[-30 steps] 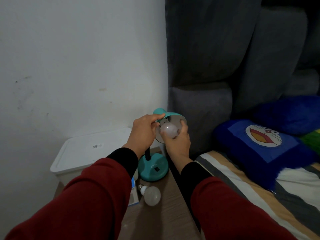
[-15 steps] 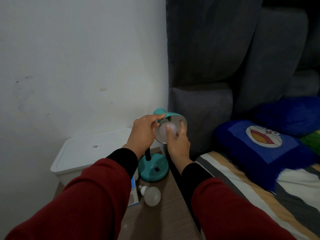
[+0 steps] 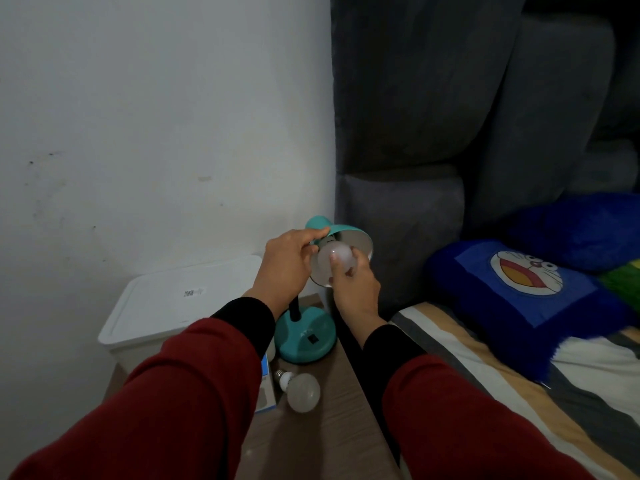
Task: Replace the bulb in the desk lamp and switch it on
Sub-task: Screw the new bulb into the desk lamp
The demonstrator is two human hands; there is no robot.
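A teal desk lamp stands on the wooden bedside table (image 3: 332,424), its round base (image 3: 306,341) near the back edge and its shade (image 3: 349,235) tilted toward me. My left hand (image 3: 285,263) grips the shade's top. My right hand (image 3: 353,285) holds a white bulb (image 3: 337,259) with thumb and fingers curled round it, at the socket inside the shade. A second white bulb (image 3: 301,391) lies on its side on the table in front of the base.
A white lidded storage box (image 3: 180,303) sits left of the lamp against the wall. A blue carton (image 3: 266,386) lies beside the loose bulb. To the right are a grey padded headboard (image 3: 433,150), a striped bed and a blue cartoon pillow (image 3: 519,282).
My right hand has turned around the bulb at the socket, its fingers shifting their grip. My left hand stays on the shade and the lamp has not moved.
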